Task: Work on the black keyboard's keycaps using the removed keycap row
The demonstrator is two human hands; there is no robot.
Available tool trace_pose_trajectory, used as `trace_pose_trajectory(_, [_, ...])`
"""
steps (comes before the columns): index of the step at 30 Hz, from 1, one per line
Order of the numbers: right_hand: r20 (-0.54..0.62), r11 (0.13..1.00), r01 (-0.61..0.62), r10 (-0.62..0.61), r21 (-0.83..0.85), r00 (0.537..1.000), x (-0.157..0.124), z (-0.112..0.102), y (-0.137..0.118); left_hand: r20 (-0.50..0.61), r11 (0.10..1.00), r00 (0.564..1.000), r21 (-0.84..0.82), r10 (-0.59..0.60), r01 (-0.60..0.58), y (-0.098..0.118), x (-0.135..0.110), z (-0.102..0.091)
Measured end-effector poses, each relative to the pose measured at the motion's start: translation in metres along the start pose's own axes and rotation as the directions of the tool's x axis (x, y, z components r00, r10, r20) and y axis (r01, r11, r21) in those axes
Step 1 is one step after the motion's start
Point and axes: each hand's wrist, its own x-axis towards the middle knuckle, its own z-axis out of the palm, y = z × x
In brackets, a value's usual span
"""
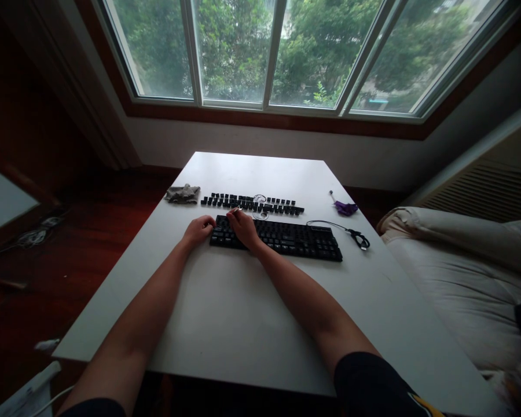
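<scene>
A black keyboard (286, 238) lies across the white table, with its cable leaving the back edge toward the right. My left hand (198, 230) grips the keyboard's left end, fingers curled at its edge. Over the keyboard's upper left part, my right hand (243, 227) has its thumb and fingers pinched together. A small shiny piece shows at those fingertips, too small to name. Just behind the keyboard, loose black keycaps (282, 208) stand in rows. Thin clear round pieces (259, 198) lie among them.
A crumpled grey cloth (183, 194) lies at the table's left edge. To the right are a purple brush-like item (345, 208) and the coiled USB cable (359, 238). A padded cream seat (443, 272) stands along the right side; a window (269, 58) is beyond the table (226, 324).
</scene>
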Motion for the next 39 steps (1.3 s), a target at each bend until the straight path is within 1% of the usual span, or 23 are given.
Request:
trace_pose_trajectory(5, [0.026,0.994,0.009,-0.007,-0.107,1.0,0.011,0.005,0.001,-0.01,1.0,1.0,0.011,0.02,-0.02,-0.001,0.001,0.001])
trace_pose_trajectory(10, [0.059,0.986,-0.062,0.072,-0.153,0.996,0.022,0.009,0.001,-0.016,1.0,1.0,0.009,0.019,-0.018,-0.002,0.002,0.001])
trace_pose_trajectory(11, [0.067,0.983,-0.055,0.067,-0.173,0.996,0.023,0.009,-0.001,-0.015,1.0,1.0,0.011,0.008,-0.008,-0.002,0.002,0.001])
trace_pose_trajectory(13, [0.094,0.973,0.001,0.022,-0.231,0.995,0.023,0.01,-0.005,-0.012,1.0,1.0,0.014,-0.01,0.011,-0.001,0.003,0.002])
trace_pose_trajectory(16, [0.177,0.944,0.097,-0.042,-0.314,0.983,0.022,0.012,-0.012,-0.015,1.0,1.0,0.027,-0.015,0.015,-0.001,0.003,0.002])
trace_pose_trajectory(19, [0.239,0.928,0.119,-0.034,-0.352,0.97,0.022,0.015,-0.015,-0.021,0.999,1.0,0.051,-0.016,0.017,-0.001,0.003,0.002])
trace_pose_trajectory(23, [0.256,0.919,0.15,-0.056,-0.365,0.965,0.019,0.019,-0.01,-0.015,0.998,1.0,0.066,-0.019,0.02,0.0,0.003,0.001])
trace_pose_trajectory(26, [0.266,0.919,0.202,-0.112,-0.338,0.957,0.014,0.02,-0.003,-0.012,0.997,1.0,0.072,-0.012,0.012,0.001,0.003,0.001])
trace_pose_trajectory(29, [0.269,0.943,0.231,-0.164,-0.239,0.949,0.012,0.019,0.004,-0.019,0.998,1.0,0.065,0.007,-0.006,0.0,0.002,0.001])
trace_pose_trajectory(32, [0.281,0.979,0.177,-0.141,-0.104,0.949,0.014,0.016,0.008,-0.019,0.998,1.0,0.06,0.011,-0.01,-0.002,0.003,0.002])
trace_pose_trajectory(35, [0.31,0.994,0.11,-0.107,0.007,0.945,0.017,0.013,0.011,-0.014,0.998,1.0,0.057,0.006,-0.006,-0.004,0.003,0.003])
trace_pose_trajectory(39, [0.317,0.988,0.141,-0.153,0.06,0.936,0.017,0.012,0.012,-0.013,0.997,1.0,0.072,-0.009,0.01,-0.003,0.003,0.003])
